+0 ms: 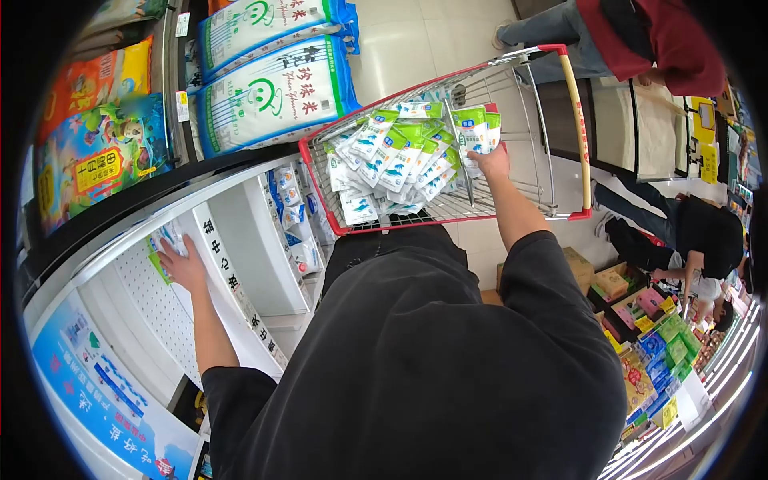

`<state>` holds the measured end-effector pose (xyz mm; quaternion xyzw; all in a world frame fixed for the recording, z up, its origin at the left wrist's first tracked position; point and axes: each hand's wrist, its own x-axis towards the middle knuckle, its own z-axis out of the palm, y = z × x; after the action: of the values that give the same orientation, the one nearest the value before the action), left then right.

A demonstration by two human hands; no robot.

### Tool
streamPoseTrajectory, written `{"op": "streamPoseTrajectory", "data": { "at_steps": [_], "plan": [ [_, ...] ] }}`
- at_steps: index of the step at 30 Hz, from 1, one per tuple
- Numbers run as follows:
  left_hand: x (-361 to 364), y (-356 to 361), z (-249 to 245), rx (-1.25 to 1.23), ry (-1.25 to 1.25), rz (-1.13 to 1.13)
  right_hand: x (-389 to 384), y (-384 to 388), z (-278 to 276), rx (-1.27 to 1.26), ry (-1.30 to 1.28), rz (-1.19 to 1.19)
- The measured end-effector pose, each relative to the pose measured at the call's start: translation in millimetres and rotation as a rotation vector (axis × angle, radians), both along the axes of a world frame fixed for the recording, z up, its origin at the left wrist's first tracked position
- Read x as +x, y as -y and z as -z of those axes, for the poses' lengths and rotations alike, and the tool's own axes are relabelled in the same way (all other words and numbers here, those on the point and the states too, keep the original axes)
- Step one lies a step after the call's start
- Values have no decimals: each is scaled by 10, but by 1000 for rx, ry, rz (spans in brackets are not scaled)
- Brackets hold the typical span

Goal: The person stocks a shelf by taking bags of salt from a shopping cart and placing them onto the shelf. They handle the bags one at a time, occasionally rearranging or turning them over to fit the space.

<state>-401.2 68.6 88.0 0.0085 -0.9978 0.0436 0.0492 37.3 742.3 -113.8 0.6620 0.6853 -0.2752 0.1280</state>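
Note:
My left hand [182, 264] reaches into a white shelf unit at the left, its fingers on a white-and-green salt packet [170, 235] partly covered by the hand. Over the shopping cart [524, 216], my right hand [492, 162] grips upright salt packets [470, 130], white with green tops; at least two show. A heap of similar loose packets [392, 164] fills the cart's basket beside them. The thin metal bars of a flap stand between that heap and the packets in my right hand.
Large rice sacks [276, 92] lie on the shelf beyond the cart, with colourful bags [104, 164] further left. A person in a red top [680, 40] stands near the cart handle [578, 132]. Another person [708, 236] bends at the right, near boxed goods [640, 308].

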Motion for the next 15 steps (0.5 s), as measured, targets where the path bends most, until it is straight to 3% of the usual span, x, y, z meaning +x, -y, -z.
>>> {"op": "streamPoseTrajectory", "data": {
  "at_steps": [3, 6, 7, 8, 10, 11, 12, 14, 15],
  "plan": [
    [3, -5, -3, 2, 5, -2, 128, -43, 205, 30, -229, -72],
    [-50, 126, 68, -26, 21, 17, -23, 19, -180, 79, -199, -122],
    [-64, 165, 101, -27, 25, 18, 127, -73, 102, 144, -254, -149],
    [-101, 282, 193, 46, 17, 49, 31, 51, -482, 112, -331, -162],
    [-213, 455, 338, 162, -13, 118, 107, 10, -775, 211, -435, -230],
    [-189, 412, 165, 219, 79, 77, 88, 46, -1018, 378, -353, -224],
    [-164, 417, -5, 402, 58, 123, 185, -59, -1041, 344, -470, -197],
    [-105, 394, -208, 760, -166, -107, 100, 117, -1720, 416, -621, -194],
    [60, 231, -453, 788, -305, -24, -12, 285, -2016, 328, -866, -125]
  ]
}}
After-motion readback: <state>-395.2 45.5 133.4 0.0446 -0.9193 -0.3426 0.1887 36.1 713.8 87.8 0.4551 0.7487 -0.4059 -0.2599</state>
